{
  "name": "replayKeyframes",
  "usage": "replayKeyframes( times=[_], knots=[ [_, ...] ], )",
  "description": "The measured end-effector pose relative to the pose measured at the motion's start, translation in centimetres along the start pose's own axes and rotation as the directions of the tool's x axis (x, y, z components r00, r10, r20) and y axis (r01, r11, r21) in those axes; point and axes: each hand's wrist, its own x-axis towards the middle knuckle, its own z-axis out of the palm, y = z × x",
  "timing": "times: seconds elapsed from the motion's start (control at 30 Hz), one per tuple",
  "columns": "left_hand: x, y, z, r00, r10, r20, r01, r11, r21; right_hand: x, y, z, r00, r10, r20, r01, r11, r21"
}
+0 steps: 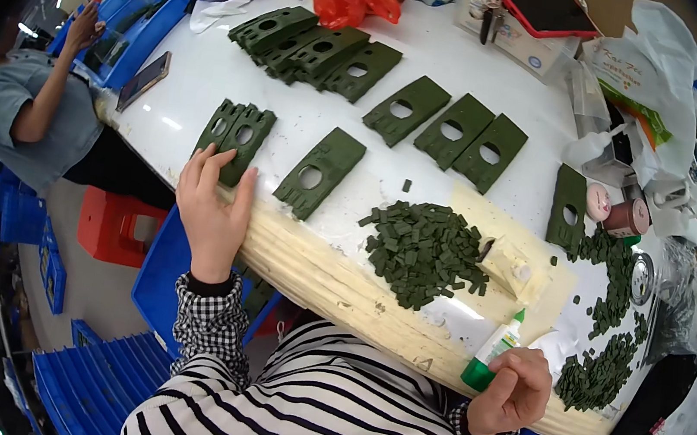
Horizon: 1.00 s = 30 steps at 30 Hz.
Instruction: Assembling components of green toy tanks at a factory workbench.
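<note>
- Left hand (212, 208) loosely spread, fingertips (227, 153) on round-holed green plates (261, 125) atop the white surface (309, 111)
- Right hand (516, 388) curled beside a plastic bottle (491, 350); any grip, cannot tell
- Small rectangular green chips (420, 257), heaped

The head view looks from the left one of two fisheye cameras worn side by side on the person's head, facing steeply down and somewhat forward, so the wearer's striped top (298, 411) lies at six o'clock. It sits near above the white table (318, 109), taking in the left hand (214, 201) at nine o'clock and the right hand (514, 393) at four, while its wide, edge-bending field reaches a co-worker (26, 113) farther out at nine.
</note>
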Motion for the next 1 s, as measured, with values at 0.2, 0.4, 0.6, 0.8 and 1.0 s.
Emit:
replayKeyframes(
  times=[0.2, 0.4, 0.6, 0.8, 1.0],
  knots=[
    [1.3, -0.3, 0.3, 0.994, 0.113, -0.008, -0.112, 0.992, 0.057, -0.7, -0.1, -0.9, 0.998, 0.017, -0.067, -0.018, 1.0, -0.019],
    [2.3, -1.9, 0.8, 0.983, 0.176, 0.043, -0.18, 0.975, 0.126, -0.4, -0.7, -2.5, 0.996, -0.011, -0.087, 0.003, 0.995, -0.095],
    [2.5, -1.4, 0.9, 0.979, 0.201, 0.03, -0.201, 0.979, 0.008, -1.3, -1.6, -3.3, 1.0, 0.008, -0.029, -0.012, 0.992, -0.123],
    [-1.1, 5.0, -3.6, 0.956, 0.29, 0.028, -0.217, 0.773, -0.597, 0.3, -2.8, -1.2, 0.954, 0.142, 0.264, -0.173, 0.98, 0.095],
    [-4.6, 12.4, -4.3, 0.737, 0.655, 0.17, -0.008, 0.259, -0.966, 1.0, -2.8, -0.2, 0.847, 0.171, 0.504, -0.349, 0.893, 0.284]
  ],
)
